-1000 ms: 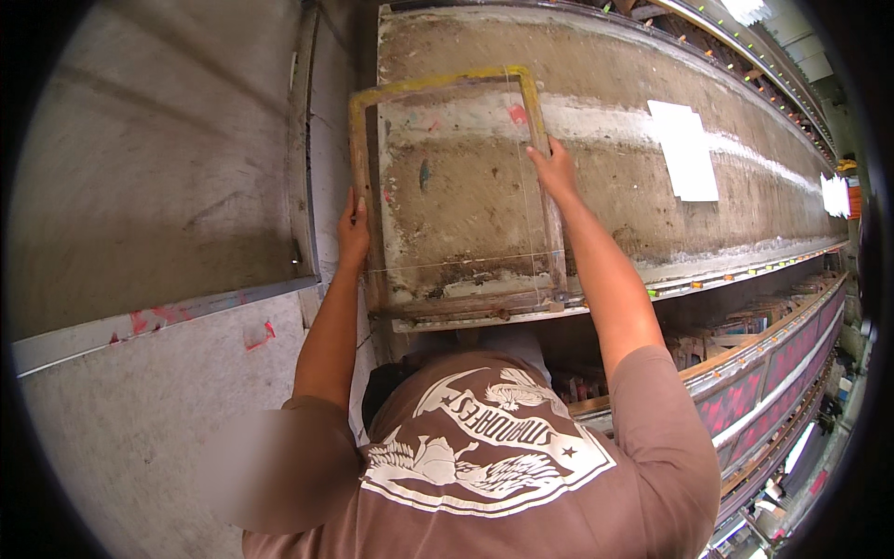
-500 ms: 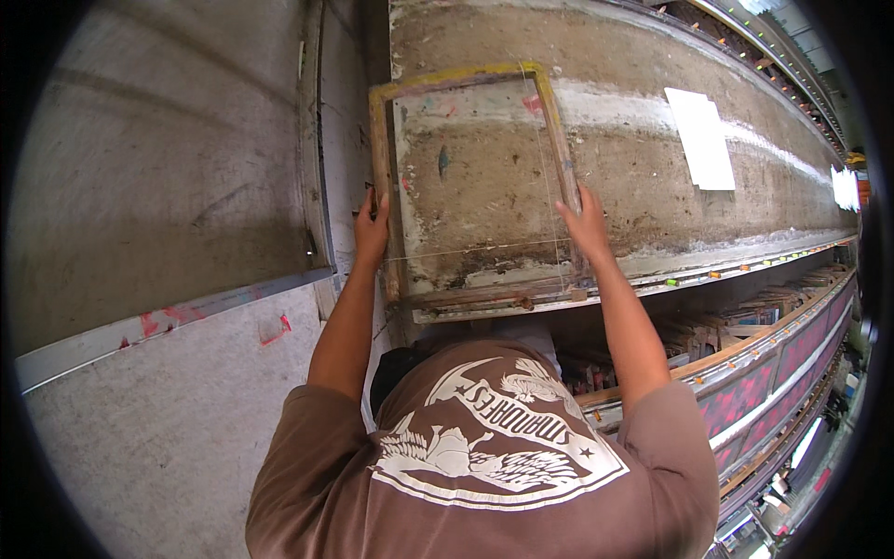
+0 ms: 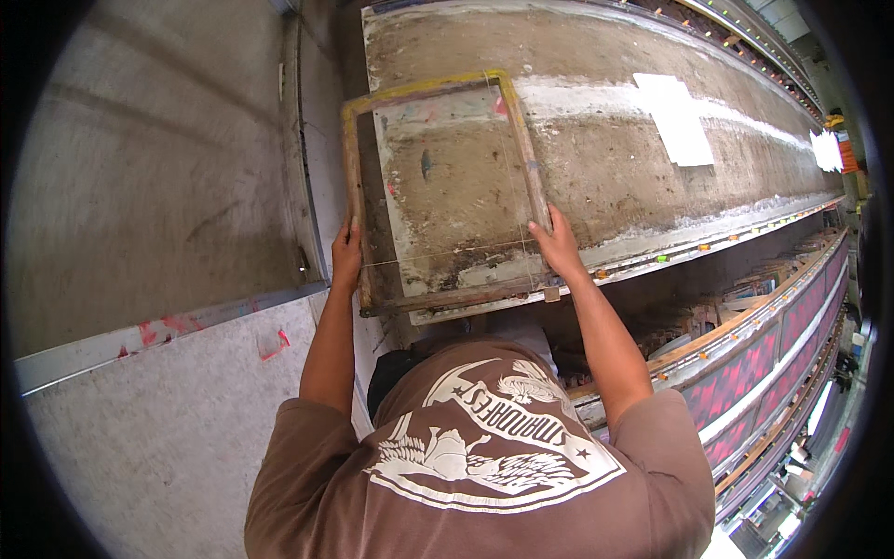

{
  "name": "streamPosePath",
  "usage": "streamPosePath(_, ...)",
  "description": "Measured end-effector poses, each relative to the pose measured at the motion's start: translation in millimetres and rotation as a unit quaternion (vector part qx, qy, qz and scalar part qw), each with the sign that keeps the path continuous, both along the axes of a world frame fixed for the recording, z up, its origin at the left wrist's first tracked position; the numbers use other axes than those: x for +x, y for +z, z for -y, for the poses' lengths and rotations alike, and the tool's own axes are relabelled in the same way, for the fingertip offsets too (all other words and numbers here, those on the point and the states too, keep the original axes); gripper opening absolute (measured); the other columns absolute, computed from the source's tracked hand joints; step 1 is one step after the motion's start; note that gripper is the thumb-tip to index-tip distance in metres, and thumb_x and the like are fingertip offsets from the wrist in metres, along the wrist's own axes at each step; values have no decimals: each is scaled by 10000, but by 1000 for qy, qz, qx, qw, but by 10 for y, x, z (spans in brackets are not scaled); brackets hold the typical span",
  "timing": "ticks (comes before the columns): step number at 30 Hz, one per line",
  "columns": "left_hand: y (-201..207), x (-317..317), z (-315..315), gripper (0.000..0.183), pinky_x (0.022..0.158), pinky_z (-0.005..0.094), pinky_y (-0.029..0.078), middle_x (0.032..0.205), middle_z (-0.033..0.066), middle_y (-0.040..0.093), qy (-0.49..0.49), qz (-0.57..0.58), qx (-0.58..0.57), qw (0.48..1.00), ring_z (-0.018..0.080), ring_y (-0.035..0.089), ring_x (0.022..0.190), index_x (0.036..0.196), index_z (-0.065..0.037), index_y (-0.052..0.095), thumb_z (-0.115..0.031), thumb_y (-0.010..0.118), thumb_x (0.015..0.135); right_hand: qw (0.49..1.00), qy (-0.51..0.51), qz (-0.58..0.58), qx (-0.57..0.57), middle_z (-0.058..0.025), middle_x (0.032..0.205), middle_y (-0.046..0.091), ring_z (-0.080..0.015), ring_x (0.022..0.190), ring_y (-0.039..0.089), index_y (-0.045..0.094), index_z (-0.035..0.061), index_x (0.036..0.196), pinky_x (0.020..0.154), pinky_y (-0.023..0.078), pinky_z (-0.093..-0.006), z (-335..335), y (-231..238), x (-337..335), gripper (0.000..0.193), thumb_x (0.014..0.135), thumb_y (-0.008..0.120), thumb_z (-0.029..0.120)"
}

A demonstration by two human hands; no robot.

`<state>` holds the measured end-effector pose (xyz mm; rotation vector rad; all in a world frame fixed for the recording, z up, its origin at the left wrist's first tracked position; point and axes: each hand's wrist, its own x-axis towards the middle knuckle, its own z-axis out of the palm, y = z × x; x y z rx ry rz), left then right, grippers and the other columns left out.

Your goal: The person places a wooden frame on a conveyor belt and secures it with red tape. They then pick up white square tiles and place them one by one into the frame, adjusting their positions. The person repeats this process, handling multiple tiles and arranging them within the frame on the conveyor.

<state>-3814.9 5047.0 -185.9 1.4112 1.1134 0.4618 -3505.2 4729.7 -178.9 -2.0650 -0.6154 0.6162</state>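
Both my hands grip a rectangular wooden frame (image 3: 426, 86), whose far bar is painted yellow and whose sides are bare, worn wood. It looks like a screen-printing frame; the stained tabletop shows through its opening. Thin strings (image 3: 447, 252) cross it, one from side to side and another lengthwise near the right bar. On the left bar, my left hand (image 3: 346, 255) is closed around the wood. My right hand (image 3: 556, 244) clasps the right bar, thumb on the inner side. A small wooden block (image 3: 551, 294) sits by the near right corner.
Under the frame a long stained table (image 3: 605, 177) runs off to the right, bearing white sheets (image 3: 672, 119). A rail with coloured clips (image 3: 662, 258) lines its near edge. Lower right, a rack (image 3: 792, 340) holds several frames. A grey wall panel (image 3: 168, 410) stands left.
The frame and both hands have shifted left and slightly nearer to me. Its left side now reaches further past the table's left edge. My grip stays on both side bars.
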Motion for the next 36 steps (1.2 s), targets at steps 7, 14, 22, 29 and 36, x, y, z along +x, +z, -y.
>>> streamPosePath(7,70,50,-117,590,968,331,498,1291,103,658,-10,19,9,1000,203,640,1106,1505,-39,503,-407,594,1052,927,-15,-359,109,-162,1122,679,-272,945,715,497,26,1419,737,589,-368,96,202,409,599,937,709,314)
streamPosePath(14,311,444,-188,514,637,330,575,974,76,690,11,108,-21,994,175,677,811,1392,-49,605,-439,564,1059,899,-4,-377,225,-126,988,646,-179,694,673,317,39,1498,519,573,-333,-23,1602,487,606,993,600,216)
streamPosePath(22,516,1591,137,610,816,361,557,1273,127,663,-27,141,-26,989,212,680,965,1451,-31,502,-514,429,1085,912,83,-238,325,-156,1068,640,-200,768,679,352,-8,1499,625,593,-354,-195,3224,665,685,923,687,154)
streamPosePath(29,2543,2134,604,600,707,312,535,1026,88,642,-134,197,-39,970,152,649,806,1325,2,598,-524,511,1050,978,83,82,172,-255,1325,581,-292,1215,594,312,-45,1522,1032,487,-384,-904,2995,128,903,825,829,207)
streamPosePath(36,2374,2007,458,524,485,262,420,806,33,637,-127,176,-21,976,91,560,623,1041,10,705,-508,641,992,981,118,154,19,-361,1204,610,-512,1059,653,203,-87,1515,866,556,-552,-1447,2736,-555,856,861,721,104)
